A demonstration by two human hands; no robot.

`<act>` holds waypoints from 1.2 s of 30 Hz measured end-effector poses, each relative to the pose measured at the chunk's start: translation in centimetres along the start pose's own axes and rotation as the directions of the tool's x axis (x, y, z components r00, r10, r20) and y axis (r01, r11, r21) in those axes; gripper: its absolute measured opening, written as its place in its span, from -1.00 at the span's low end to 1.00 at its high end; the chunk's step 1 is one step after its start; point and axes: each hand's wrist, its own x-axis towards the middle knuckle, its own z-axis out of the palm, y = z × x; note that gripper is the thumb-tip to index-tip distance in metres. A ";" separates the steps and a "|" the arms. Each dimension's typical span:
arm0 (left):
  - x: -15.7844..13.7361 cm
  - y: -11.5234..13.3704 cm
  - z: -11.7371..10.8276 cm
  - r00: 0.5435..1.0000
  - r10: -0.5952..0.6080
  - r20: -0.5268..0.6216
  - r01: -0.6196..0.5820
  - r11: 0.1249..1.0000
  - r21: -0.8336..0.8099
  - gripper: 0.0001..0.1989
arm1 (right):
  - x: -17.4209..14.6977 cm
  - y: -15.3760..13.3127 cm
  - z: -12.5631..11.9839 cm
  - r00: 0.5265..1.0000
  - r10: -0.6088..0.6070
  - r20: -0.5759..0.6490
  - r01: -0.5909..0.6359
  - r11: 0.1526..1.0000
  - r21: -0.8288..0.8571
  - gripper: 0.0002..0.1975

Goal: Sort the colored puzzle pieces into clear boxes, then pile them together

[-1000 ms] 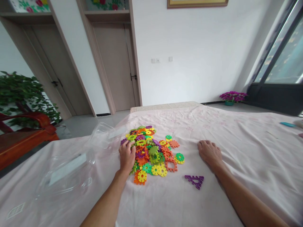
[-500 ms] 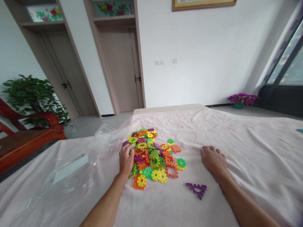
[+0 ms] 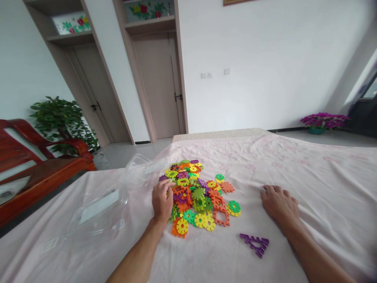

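At the left edge of a heap of colourful plastic interlocking pieces [image 3: 198,193], my left hand [image 3: 163,198] rests with its fingers spread a little, touching the heap. No piece shows in its grip. My right hand [image 3: 279,202] lies palm down on the cloth, right of the heap, its fingers stretched out and nothing under them that I can see. Between the hands and nearer to me lies a purple toothed triangle piece [image 3: 260,247], apart from the heap. A green and yellow pair of notched discs [image 3: 233,207] sits at the heap's right side.
Clear plastic packaging [image 3: 98,212] lies on the left of the pale patterned cloth [image 3: 218,259]. Beyond the bed-like surface stand a red wooden chair [image 3: 67,163], a leafy plant [image 3: 59,118], a door [image 3: 159,86] and a pot of purple flowers [image 3: 321,122].
The whole view has shifted, so everything appears slightly farther right. Both hands keep nearly the same places relative to the heap and the triangle piece.
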 end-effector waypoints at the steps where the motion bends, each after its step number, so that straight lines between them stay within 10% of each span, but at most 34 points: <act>1: 0.4 0.5 -0.7 0.999 0.041 -0.008 -0.041 0.999 0.015 -0.75 | 0.0 0.0 0.1 1.000 0.000 -0.004 0.000 1.000 -0.002 -0.54; 8: 7.0 2.2 -8.3 0.994 -0.047 0.100 -0.006 0.884 0.467 -0.62 | 0.0 0.3 0.4 1.000 -0.018 -0.019 0.018 1.000 0.003 -0.55; 13: 10.2 0.6 -11.5 0.819 -0.321 0.475 -0.193 0.626 0.756 -0.58 | 0.1 0.5 0.6 1.000 -0.009 -0.019 0.009 1.000 -0.002 -0.55; 18: 11.0 -1.5 -11.6 0.735 -0.400 0.548 -0.272 0.566 0.778 -0.62 | 0.0 0.5 0.5 1.000 -0.009 -0.004 0.009 1.000 0.004 -0.53; 36: 10.2 -4.4 -12.6 0.802 -0.371 0.469 -0.205 0.566 0.799 -0.75 | -0.2 1.1 0.8 0.999 -0.037 0.024 0.036 0.999 0.039 -0.47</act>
